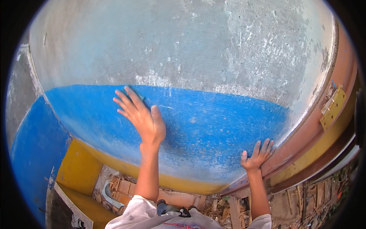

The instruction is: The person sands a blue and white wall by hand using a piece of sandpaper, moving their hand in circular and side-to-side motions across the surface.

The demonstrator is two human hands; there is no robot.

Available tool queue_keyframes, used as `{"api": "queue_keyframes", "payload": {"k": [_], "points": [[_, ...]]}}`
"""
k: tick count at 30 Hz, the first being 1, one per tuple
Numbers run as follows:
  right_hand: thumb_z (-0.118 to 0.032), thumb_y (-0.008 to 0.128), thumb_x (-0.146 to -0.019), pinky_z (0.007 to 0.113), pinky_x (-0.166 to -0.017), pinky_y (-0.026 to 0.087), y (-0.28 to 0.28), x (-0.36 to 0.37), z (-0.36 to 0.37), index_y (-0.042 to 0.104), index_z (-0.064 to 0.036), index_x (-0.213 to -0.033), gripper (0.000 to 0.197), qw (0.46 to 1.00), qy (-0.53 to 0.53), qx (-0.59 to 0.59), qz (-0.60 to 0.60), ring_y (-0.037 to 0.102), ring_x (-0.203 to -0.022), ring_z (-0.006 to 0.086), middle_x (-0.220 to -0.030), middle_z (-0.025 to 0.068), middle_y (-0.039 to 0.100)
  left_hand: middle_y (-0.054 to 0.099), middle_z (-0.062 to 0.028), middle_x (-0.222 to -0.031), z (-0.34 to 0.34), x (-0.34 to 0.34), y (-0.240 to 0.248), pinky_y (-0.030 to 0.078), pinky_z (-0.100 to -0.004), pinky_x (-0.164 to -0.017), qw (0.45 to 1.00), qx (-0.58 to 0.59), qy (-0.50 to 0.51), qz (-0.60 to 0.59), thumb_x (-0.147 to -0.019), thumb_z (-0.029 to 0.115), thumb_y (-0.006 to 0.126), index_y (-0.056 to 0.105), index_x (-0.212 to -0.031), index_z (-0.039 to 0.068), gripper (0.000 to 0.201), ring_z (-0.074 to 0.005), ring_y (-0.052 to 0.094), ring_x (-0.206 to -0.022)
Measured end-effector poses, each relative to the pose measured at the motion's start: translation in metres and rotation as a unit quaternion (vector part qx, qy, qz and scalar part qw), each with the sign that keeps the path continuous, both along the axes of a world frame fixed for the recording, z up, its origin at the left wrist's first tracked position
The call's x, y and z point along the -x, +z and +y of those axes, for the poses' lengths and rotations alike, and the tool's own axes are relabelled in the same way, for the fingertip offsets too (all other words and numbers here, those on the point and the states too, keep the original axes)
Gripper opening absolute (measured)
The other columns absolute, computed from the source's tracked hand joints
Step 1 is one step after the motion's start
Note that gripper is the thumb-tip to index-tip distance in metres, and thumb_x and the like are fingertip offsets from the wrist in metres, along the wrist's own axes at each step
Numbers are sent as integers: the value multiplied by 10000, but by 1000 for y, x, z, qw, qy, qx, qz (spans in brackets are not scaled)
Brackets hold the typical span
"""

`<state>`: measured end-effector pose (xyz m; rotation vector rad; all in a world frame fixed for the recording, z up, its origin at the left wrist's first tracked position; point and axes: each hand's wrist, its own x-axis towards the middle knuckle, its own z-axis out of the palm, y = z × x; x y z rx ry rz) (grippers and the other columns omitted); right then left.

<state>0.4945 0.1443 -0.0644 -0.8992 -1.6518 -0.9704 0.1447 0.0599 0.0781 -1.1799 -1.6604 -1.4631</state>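
Observation:
A wall stands before me, with a blue painted band below a worn grey upper part. My left hand lies flat near the band's top edge, fingers stretched and thumb apart. Behind its index finger shows a small teal sheet, pressed against the wall; most of it is hidden, and I cannot tell its material. Farther right and lower, my right hand rests with spread fingers on the wall by the reddish-brown frame, holding nothing. Pale scuffs and specks mark the blue paint between the hands.
A reddish-brown frame with a yellowish metal hinge borders the wall on the right. An adjoining blue wall meets it at left. Below lie a curved grey piece, broken bricks and wooden boards among rubble.

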Motion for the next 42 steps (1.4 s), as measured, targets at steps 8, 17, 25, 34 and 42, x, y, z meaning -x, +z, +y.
{"api": "queue_keyframes", "payload": {"k": [8, 17, 25, 34, 42], "points": [[-477, 433, -919, 656, -1117, 120, 0, -2, -1, 368, -90, -1464, 672, 1000, -6, -6, 1, 261, -1399, 467, -1520, 220, 308, -55, -293, -1569, -5, -27, -55, -18, -661, -1102, 1000, 15, -16, 15, -925, 669, 316, 46, -1532, 10, 935, -512, -81, -1430], [-479, 431, -920, 648, -1122, 112, -5, -1, 3, 374, -92, -1463, 669, 1000, 4, -10, 2, 270, -1399, 459, -1516, 212, 321, -37, -302, -1568, 0, -57, -8, 15, -695, -1082, 982, 61, -74, 163, -894, 643, 430, 105, -1533, 19, 950, -554, -80, -1412], [-489, 432, -919, 630, -1134, 93, -6, -3, 3, 411, -101, -1453, 661, 1000, 6, -8, 5, 262, -1415, 426, -1523, 197, 325, -93, -333, -1548, 9, -96, -13, -68, -676, -1081, 988, 59, -103, 95, -914, 619, 419, 54, -1533, 8, 943, -536, -134, -1411], [-488, 477, -904, 632, -1125, 96, -3, 1, -1, 482, -90, -1397, 634, 1000, 14, 2, 11, 262, -1417, 418, -1511, 197, 346, -14, -371, -1535, 4, -148, -53, -121, -658, -1072, 952, 124, -185, 212, -855, 605, 553, 173, -1514, -18, 983, -532, -111, -1419], [-483, 500, -889, 617, -1133, 99, -6, 3, -1, 572, -96, -1291, 563, 1000, -1, 10, 23, 278, -1417, 388, -1487, 172, 391, 221, -229, -1562, 13, -191, 17, -85, -577, -1132, 894, 159, -253, 332, -889, 548, 498, 349, -1490, 89, 771, -411, 68, -1473]]}}
